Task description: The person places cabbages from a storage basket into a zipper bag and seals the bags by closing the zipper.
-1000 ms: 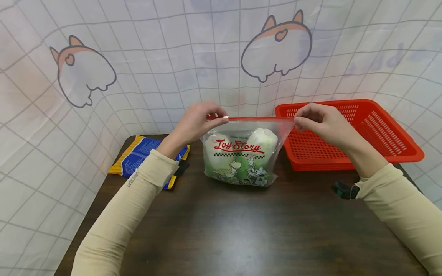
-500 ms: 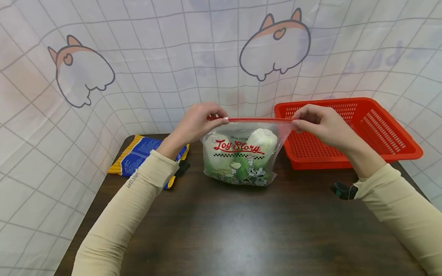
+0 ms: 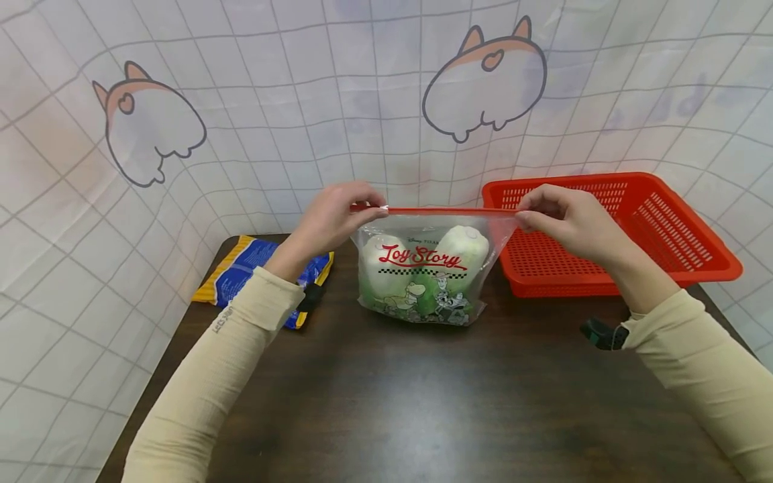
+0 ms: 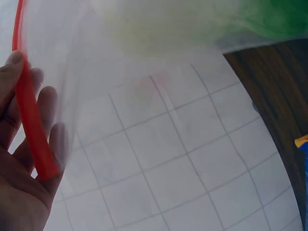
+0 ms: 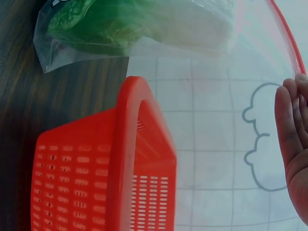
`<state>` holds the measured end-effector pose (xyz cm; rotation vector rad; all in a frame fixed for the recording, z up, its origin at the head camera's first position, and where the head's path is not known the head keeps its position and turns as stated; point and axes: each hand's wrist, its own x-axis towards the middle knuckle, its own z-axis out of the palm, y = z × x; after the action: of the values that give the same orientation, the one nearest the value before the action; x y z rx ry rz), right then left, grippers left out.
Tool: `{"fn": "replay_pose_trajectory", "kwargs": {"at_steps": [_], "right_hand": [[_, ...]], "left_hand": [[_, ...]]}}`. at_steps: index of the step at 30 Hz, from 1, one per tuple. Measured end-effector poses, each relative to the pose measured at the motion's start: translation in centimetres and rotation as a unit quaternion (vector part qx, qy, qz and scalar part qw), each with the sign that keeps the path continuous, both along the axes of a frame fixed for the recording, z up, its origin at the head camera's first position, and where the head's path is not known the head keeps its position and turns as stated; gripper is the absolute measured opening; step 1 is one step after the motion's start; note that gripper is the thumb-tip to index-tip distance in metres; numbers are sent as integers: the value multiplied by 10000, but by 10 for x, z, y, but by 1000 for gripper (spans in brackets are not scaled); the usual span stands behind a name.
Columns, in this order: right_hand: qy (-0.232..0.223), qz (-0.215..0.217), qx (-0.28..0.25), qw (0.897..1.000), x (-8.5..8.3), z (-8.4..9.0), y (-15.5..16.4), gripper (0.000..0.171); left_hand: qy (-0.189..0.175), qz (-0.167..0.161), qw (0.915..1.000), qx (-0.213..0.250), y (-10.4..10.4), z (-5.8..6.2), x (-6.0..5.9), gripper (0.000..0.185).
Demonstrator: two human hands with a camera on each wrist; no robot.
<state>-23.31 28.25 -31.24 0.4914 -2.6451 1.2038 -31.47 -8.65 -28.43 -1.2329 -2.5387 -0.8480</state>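
Note:
A clear zip bag (image 3: 423,288) printed with "Toy Story" stands on the table, with a red zip strip (image 3: 447,210) along its top. Inside it are two pale green-and-white vegetables (image 3: 466,243), partly hidden by the print; they look like leafy cabbages. My left hand (image 3: 338,213) pinches the strip near its left end, thumb in front, beside a small white piece. In the left wrist view the strip (image 4: 32,113) runs between thumb and fingers, its end lying across the palm side. My right hand (image 3: 564,218) pinches the bag's top right corner between thumb and fingertips.
Behind my right hand stands a red plastic basket (image 3: 568,291) with slotted walls. A blue and yellow packet (image 3: 241,265) lies at the left, partly covered by my left forearm. A patterned white sheet (image 3: 290,121) hangs behind the dark wooden table (image 3: 386,396).
My left hand, with the small white piece at its thumb, has shifted slightly left along the top of the bag. My right hand stays at the corner.

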Motion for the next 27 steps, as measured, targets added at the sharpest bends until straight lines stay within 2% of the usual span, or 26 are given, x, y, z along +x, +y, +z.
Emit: {"fn": "replay_pose_trajectory", "kwargs": {"at_steps": [9, 15, 23, 27], "right_hand": [[61, 58, -10, 10000, 1, -4, 3, 12], [82, -85, 82, 9999, 2, -5, 6, 13], [147, -256, 250, 9993, 3, -6, 11, 12], [150, -286, 309, 9990, 2, -7, 12, 13]], "left_hand": [[-12, 60, 9995, 318, -19, -9, -1, 13], [-4, 189, 9988, 445, -32, -12, 0, 12], [222, 452, 9976, 474, -47, -12, 0, 13], [379, 457, 9968, 543, -52, -12, 1, 13]]}}
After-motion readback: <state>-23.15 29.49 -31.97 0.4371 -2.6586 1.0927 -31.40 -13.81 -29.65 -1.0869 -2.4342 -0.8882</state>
